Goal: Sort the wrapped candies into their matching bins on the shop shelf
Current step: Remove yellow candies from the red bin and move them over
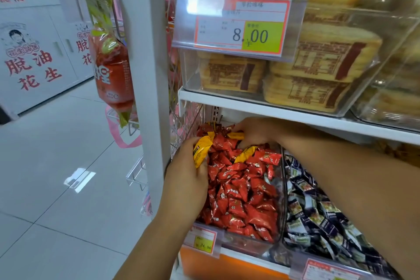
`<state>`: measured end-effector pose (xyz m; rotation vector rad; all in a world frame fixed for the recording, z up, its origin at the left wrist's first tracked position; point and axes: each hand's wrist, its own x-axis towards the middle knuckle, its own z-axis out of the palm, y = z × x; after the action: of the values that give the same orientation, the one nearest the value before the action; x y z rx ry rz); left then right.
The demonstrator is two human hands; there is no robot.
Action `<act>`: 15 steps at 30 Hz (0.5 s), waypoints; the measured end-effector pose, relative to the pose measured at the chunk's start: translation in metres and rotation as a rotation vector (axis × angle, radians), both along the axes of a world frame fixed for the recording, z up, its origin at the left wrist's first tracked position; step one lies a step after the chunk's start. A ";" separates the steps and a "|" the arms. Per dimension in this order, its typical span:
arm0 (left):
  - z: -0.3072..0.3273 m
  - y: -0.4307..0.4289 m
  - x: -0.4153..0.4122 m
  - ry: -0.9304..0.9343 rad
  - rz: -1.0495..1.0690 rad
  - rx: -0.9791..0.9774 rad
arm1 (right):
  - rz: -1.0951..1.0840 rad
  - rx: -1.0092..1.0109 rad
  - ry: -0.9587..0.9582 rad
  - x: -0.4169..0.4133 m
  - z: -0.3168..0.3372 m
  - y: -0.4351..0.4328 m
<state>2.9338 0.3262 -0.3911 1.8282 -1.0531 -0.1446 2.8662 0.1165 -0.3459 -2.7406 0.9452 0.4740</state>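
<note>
Your left hand (pixel 188 175) grips yellow candies (pixel 201 152) at the red bin's (pixel 241 242) left edge, mid-frame. Your right hand (pixel 256 134) pinches a yellow candy (pixel 236 136) at its back. Another stray piece (pixel 245 154) lies loose, so sorting looks unfinished.

Clear bin (pixel 250 244) heaped with red-wrapped candies (pixel 241 188). Three yellow-wrapped candies (pixel 245 153) at its far end: one gripped in left hand (pixel 184 179), two lying on the reds. Neighbouring bin (pixel 293 254), right: dark blue-wrapped candies (pixel 318 211).
</note>
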 end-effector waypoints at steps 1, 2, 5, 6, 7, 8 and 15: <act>0.001 0.000 0.000 0.002 0.001 -0.007 | 0.005 -0.015 0.022 0.002 -0.003 0.002; 0.001 0.000 0.000 0.006 0.000 -0.012 | -0.001 -0.031 0.053 0.003 -0.006 0.004; 0.002 -0.001 0.001 0.023 -0.006 -0.026 | -0.063 0.031 -0.111 -0.001 -0.005 -0.001; 0.003 -0.001 0.001 0.028 -0.005 -0.027 | -0.082 0.071 -0.202 -0.005 -0.003 -0.004; 0.003 -0.002 0.001 0.034 -0.006 -0.028 | -0.099 0.144 -0.270 -0.010 0.001 -0.007; 0.004 -0.002 0.001 0.038 -0.008 -0.026 | -0.132 0.219 -0.289 -0.014 0.005 -0.009; 0.006 -0.002 -0.003 0.042 -0.022 -0.028 | 0.012 0.083 0.003 -0.042 0.030 0.028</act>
<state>2.9309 0.3247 -0.3855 1.7815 -1.0414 -0.1806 2.8244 0.1440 -0.3156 -2.6732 0.8898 0.5075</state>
